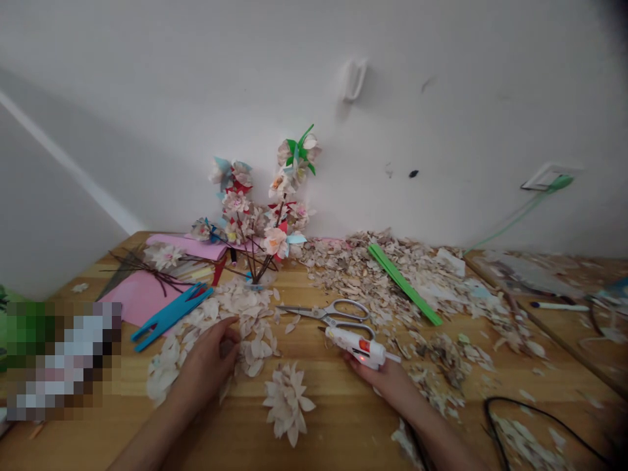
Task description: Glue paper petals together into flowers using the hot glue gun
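Observation:
My right hand (370, 373) is wrapped round a white glue gun (354, 347) with a small red light, its nozzle pointing left. Among loose pale petals (255, 350) on the left rests my left hand (216, 350), fingers curled inward; whether a petal is between them is too small to tell. A pale layered flower (288, 402) lies on the table between my forearms. Just beyond the glue gun are metal scissors (338, 315), their blades pointing left.
Flowers on brown stems (275, 242) stand in a holder near the wall. Blue strips (171, 316) and pink sheets (135, 297) lie left. A green strip (405, 284) crosses the petal heap. A black cable (530, 402) curves at right on the wooden table (220, 438).

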Action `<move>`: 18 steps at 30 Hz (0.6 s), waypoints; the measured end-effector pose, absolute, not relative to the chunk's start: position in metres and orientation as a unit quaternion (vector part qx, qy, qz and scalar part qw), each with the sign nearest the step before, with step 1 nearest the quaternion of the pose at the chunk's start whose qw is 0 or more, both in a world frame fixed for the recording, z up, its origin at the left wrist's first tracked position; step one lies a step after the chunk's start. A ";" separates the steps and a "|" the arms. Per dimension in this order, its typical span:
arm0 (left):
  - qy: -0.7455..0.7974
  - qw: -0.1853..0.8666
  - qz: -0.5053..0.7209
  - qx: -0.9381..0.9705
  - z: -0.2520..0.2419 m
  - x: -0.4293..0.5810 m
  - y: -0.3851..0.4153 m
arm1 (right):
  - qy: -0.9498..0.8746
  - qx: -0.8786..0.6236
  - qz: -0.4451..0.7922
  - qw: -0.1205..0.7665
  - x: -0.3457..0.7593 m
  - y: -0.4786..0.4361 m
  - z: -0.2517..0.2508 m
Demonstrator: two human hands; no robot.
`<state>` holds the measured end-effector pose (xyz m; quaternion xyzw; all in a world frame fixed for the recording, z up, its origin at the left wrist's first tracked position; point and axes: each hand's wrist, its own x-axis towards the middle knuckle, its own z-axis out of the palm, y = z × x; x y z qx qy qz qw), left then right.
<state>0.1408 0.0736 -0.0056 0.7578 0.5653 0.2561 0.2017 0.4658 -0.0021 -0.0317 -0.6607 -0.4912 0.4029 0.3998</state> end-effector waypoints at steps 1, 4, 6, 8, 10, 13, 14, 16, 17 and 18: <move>0.571 0.219 0.266 0.746 -0.006 0.141 0.074 | -0.495 -0.660 0.402 0.398 0.466 -0.002 -0.032; 0.593 0.270 0.291 0.701 -0.004 0.139 0.076 | -0.500 -0.656 0.402 0.397 0.467 -0.003 -0.032; 0.607 0.298 0.307 0.670 0.002 0.139 0.077 | -0.492 -0.653 0.405 0.409 0.465 -0.003 -0.030; 0.615 0.310 0.329 0.646 0.011 0.140 0.076 | -0.473 -0.655 0.403 0.430 0.462 -0.003 -0.024; 0.605 0.307 0.365 0.637 0.022 0.143 0.073 | -0.438 -0.657 0.406 0.459 0.457 -0.004 -0.013; 0.539 0.260 0.424 0.679 0.036 0.153 0.063 | -0.369 -0.621 0.466 0.510 0.448 -0.005 0.014; 0.498 0.226 0.445 0.709 0.040 0.158 0.058 | -0.346 -0.595 0.501 0.525 0.444 -0.006 0.024; 0.392 0.141 0.477 0.774 0.048 0.167 0.048 | -0.309 -0.531 0.577 0.538 0.436 -0.007 0.044; 0.340 0.103 0.482 0.801 0.051 0.170 0.043 | -0.296 -0.500 0.609 0.540 0.431 -0.007 0.053; 0.296 0.076 0.479 0.823 0.054 0.173 0.039 | -0.285 -0.472 0.639 0.536 0.426 -0.007 0.060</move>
